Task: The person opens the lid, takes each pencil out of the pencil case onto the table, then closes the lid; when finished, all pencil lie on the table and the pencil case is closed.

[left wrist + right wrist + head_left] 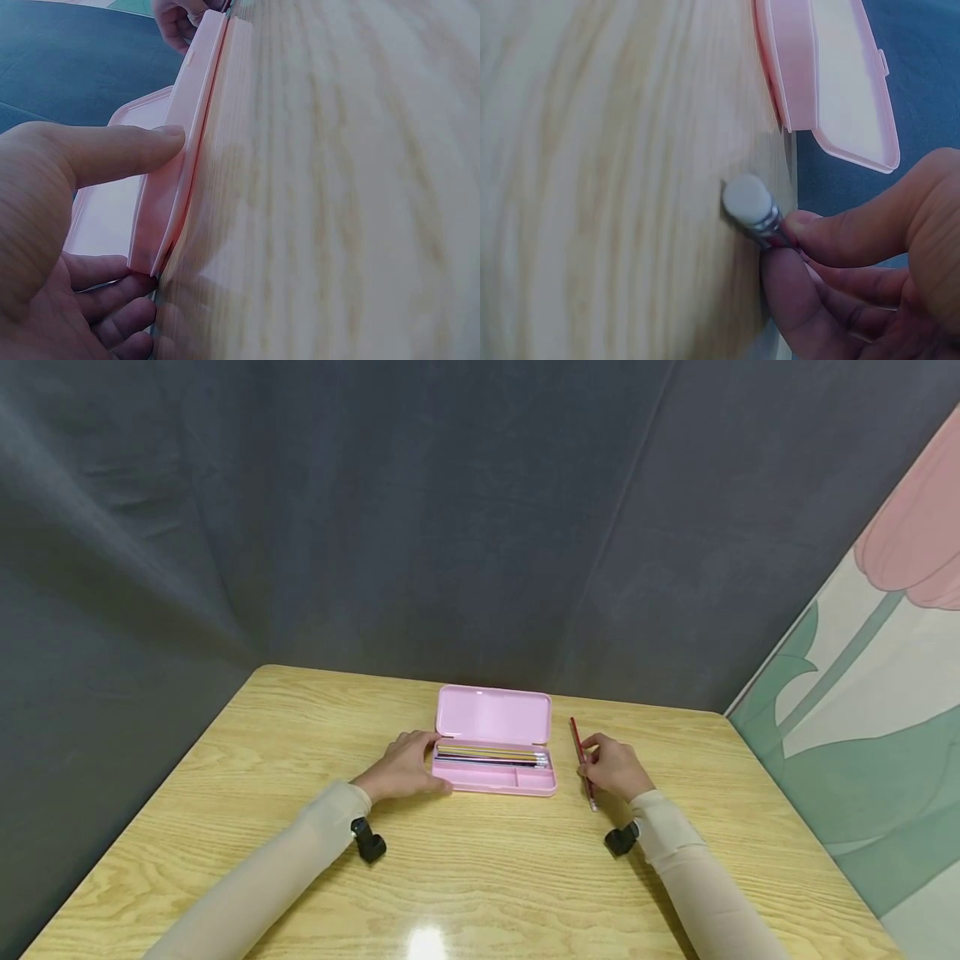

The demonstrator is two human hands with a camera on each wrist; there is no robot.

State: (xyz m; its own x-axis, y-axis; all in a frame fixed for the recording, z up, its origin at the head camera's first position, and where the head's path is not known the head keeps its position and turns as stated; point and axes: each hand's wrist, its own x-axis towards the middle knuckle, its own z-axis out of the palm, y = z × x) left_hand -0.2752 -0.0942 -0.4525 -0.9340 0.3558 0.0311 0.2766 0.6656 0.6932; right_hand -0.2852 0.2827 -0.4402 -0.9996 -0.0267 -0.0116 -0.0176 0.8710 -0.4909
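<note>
A pink pencil case (487, 787) lies on the table with its lid (495, 714) folded back. Several pencils (487, 755) lie side by side in its long rear compartment, eraser ends to the right. My left hand (407, 768) holds the case at its left end; in the left wrist view the thumb (139, 150) presses the front wall and the fingers bend around the end. To the right of the case, my right hand (615, 768) pinches a red pencil (576, 735) between thumb and fingers. Its white eraser (747, 199) points toward me, close over the wood.
The wooden table (480, 877) runs back to a dark curtain (450, 527). Flower-patterned fabric (862, 735) hangs along the right side. Two smaller compartments lie at the front of the case. A black wrist camera (367, 841) sits on the left sleeve, another (621, 839) on the right.
</note>
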